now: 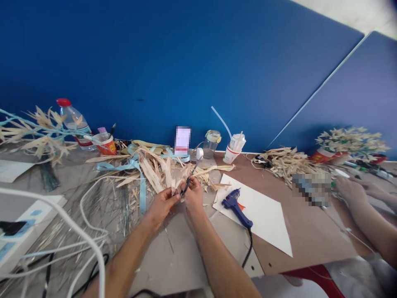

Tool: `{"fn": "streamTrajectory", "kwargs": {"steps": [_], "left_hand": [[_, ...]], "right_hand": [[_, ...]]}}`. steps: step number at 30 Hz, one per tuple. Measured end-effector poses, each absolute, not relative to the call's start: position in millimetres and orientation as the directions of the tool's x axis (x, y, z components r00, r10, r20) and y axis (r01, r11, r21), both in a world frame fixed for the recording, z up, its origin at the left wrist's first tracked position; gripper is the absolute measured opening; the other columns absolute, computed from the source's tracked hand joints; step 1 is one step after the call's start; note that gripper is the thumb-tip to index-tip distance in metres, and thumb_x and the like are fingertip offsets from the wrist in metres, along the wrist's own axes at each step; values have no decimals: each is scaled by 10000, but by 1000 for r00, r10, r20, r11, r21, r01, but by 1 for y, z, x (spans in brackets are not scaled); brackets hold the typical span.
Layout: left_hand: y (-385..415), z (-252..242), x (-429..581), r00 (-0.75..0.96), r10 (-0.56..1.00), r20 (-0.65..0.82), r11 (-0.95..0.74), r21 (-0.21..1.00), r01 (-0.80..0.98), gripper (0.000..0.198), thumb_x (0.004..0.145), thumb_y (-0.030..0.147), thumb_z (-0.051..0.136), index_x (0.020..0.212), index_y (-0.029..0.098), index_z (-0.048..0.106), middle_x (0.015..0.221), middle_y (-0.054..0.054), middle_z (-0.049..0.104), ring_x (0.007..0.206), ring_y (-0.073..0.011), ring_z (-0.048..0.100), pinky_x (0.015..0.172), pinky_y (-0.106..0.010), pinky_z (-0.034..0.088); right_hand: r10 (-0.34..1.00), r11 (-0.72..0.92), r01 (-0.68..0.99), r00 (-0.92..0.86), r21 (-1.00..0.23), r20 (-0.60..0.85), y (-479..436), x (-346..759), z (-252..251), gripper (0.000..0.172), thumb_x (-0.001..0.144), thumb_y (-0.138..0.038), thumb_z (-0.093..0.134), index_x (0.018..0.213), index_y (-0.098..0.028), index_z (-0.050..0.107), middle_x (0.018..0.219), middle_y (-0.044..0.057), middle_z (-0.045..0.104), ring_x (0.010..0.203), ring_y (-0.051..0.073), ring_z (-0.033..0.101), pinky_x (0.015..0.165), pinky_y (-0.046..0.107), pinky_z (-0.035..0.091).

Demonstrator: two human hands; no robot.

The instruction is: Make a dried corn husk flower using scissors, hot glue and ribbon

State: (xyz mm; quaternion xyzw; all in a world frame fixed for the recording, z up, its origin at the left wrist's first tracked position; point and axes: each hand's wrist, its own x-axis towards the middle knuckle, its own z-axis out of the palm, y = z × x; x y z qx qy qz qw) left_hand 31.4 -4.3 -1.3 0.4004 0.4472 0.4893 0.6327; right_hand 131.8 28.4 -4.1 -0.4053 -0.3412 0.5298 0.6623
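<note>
My left hand (163, 205) is closed in a pinch on a pale strip of dried husk, over the middle of the table. Close against it, my right hand (194, 193) has its fingers wrapped round a slim dark tool (185, 186), whose kind I cannot make out. A thin wire (169, 240) hangs down below the hands. Just beyond them lies a loose heap of dried husks (151, 169), with light blue ribbon (142, 194) running through it. The fingertips overlap, so their exact contact is partly hidden.
On a white sheet (269, 219) to the right lies a blue glue gun (237, 207). White cables (93, 223) and a power strip (31, 227) fill the left side, near thin wires (125, 211). Cups and a jar (211, 145) stand behind. Another person's hands (352, 192) are at right.
</note>
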Motion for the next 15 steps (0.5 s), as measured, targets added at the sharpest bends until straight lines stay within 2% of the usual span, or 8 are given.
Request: {"fn": "streamTrajectory", "kwargs": {"steps": [6,10,15], "left_hand": [[-2,4,29,63,974,-219,226,902,-367,342,613,390,757,679,189,489,446,121,329,364,-35,239,397,-194,200],[-1,5,27,-17,973,-232,211,911,-356,353,593,394,766,705,183,507,468,111,378,361,-29,238,391,-200,168],[2,1,24,-130,980,-151,104,945,-311,341,622,416,758,739,179,543,506,100,413,405,-44,297,412,-201,203]], "right_hand": [[968,119,-410,249,-904,15,32,138,-7,327,576,-231,717,857,-190,554,664,-41,622,570,104,561,540,218,452],[974,84,-404,226,-911,-10,33,139,-7,321,572,-225,704,858,-189,561,702,-25,646,623,126,591,589,236,473],[970,113,-308,239,-944,38,33,139,-10,260,609,-218,666,847,-187,567,745,-4,670,681,154,616,656,267,488]]}}
